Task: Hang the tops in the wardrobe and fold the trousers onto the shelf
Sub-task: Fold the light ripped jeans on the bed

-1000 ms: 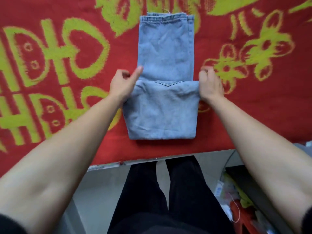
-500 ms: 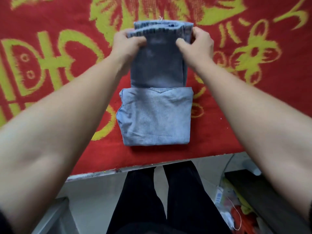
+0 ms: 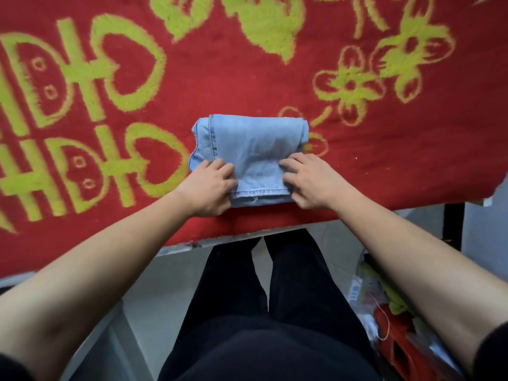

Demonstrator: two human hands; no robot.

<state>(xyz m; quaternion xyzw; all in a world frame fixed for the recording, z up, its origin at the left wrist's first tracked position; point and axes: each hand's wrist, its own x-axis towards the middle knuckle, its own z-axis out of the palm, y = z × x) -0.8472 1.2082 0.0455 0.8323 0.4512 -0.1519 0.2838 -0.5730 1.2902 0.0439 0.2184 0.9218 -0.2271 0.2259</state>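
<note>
Folded light-blue denim trousers (image 3: 253, 149) are found on the red, yellow-patterned pile cloth (image 3: 220, 78), by its near edge, long axis left to right. Near corners are pinched in curled fingers, left hand (image 3: 209, 185) and right hand (image 3: 310, 182) equally close.

1. Jeans (image 3: 253, 149) — pale denim cloth, matt, faintly creased, visible stitching at the hem.
2. Blanket (image 3: 220, 78) under them: fuzzy pile cloth, rough, matt.
3. Black trousers (image 3: 302, 284) — plain matt cloth.
4. Red item (image 3: 395, 345), lower right: smooth plastic.
</note>
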